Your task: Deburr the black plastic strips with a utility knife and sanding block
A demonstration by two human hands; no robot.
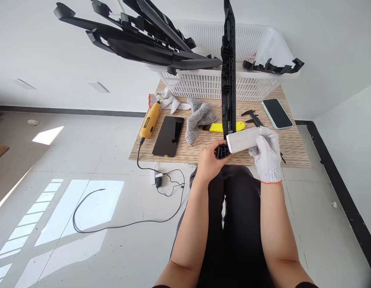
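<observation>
A long black plastic trim part (229, 76) stands nearly upright in front of me, its lower end at the table edge. My bare left hand (209, 160) is closed around that lower end. My right hand (267, 154), in a white knit glove, grips a white rectangular block (242, 140) pressed against the side of the part near its base. Both hands hover above my lap in black trousers.
The low wooden table (293, 140) carries a yellow rotary tool (149, 121), a black phone (169, 136), a grey glove (199, 116), white cloth gloves (169, 100), a yellow utility knife (217, 127), calipers (253, 117) and a light phone (277, 113). A white basket (248, 44) holds more black parts (143, 36). Cables (113, 224) lie on the floor.
</observation>
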